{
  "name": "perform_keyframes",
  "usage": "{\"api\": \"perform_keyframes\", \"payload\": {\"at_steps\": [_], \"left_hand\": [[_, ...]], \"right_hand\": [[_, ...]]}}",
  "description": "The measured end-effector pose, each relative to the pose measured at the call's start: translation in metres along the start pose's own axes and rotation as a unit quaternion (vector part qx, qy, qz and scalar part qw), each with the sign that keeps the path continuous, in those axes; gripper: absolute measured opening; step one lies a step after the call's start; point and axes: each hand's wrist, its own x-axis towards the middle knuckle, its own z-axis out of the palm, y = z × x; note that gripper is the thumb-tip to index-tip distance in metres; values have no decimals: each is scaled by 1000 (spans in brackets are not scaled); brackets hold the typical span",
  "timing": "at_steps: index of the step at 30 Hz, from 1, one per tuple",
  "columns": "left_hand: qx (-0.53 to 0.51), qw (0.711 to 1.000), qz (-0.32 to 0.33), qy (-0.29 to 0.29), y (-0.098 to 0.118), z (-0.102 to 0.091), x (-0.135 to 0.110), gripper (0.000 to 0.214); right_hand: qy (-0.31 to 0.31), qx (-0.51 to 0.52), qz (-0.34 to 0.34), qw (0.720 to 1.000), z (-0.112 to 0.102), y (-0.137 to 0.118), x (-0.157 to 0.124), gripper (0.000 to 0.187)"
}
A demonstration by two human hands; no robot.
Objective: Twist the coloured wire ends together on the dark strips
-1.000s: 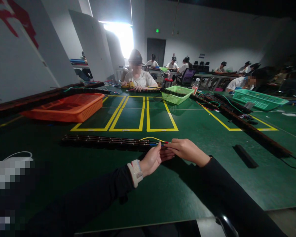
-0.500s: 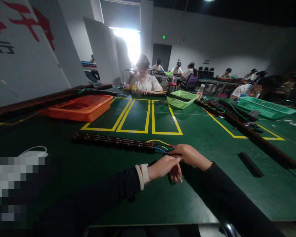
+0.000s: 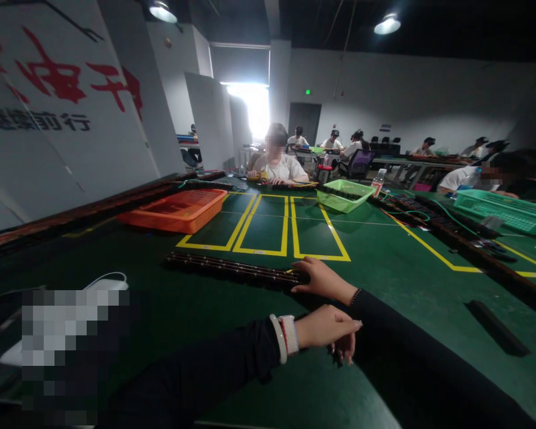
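Note:
A long dark strip (image 3: 232, 271) with bright lines along its top lies on the green table in front of me. My right hand (image 3: 324, 281) is wrapped over its right end, thumb on the near side and fingers on the far side. A bit of yellow wire shows by these fingers; the rest of the wiring is hidden under the hand. My left hand (image 3: 328, 328) hangs nearer to me, below the right wrist and apart from the strip. Its fingers are loosely bent and spaced, with nothing visible in them.
An orange basket (image 3: 183, 217), a light green basket (image 3: 346, 199) and a teal basket (image 3: 504, 214) stand farther back. Yellow tape (image 3: 259, 251) marks rectangles. A short black bar (image 3: 495, 328) lies at right. Across the table sits a person (image 3: 279, 170).
My right hand has moved from the wires onto the strip's right end. The left hand has separated from the right hand and sits lower. The view has shifted upward and left.

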Motion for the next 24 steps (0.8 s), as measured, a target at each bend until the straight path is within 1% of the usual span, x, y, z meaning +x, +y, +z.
{"api": "perform_keyframes", "payload": {"at_steps": [3, 6, 8, 10, 12, 15, 18, 20, 24], "left_hand": [[12, 1000, -8, 1, -2, 0, 1, 56], [17, 1000, -7, 0, -3, 0, 2, 54], [19, 1000, -3, 2, -3, 0, 2, 52], [23, 1000, 3, 4, -2, 0, 2, 50], [24, 1000, 9, 4, -3, 0, 2, 50], [21, 1000, 12, 0, -6, -1, 3, 50], [10, 1000, 10, -6, -7, -1, 4, 49], [4, 1000, 6, -6, -6, -1, 3, 48], [-3, 1000, 3, -11, 0, 0, 0, 45]], "right_hand": [[-10, 22, 24, 999, 4, -2, 3, 41], [-1, 36, 48, 998, 6, -3, 3, 34], [11, 31, 50, 998, 6, -3, 4, 32], [40, 13, 43, 998, 2, -3, 5, 31], [89, -18, 30, 995, -9, 0, 5, 33], [156, -90, 1, 984, -35, 7, 4, 37], [187, -186, -24, 964, -72, 24, -2, 39], [199, -250, -22, 947, -99, 41, -8, 41], [219, -364, 14, 905, -155, 79, -24, 43]]}}
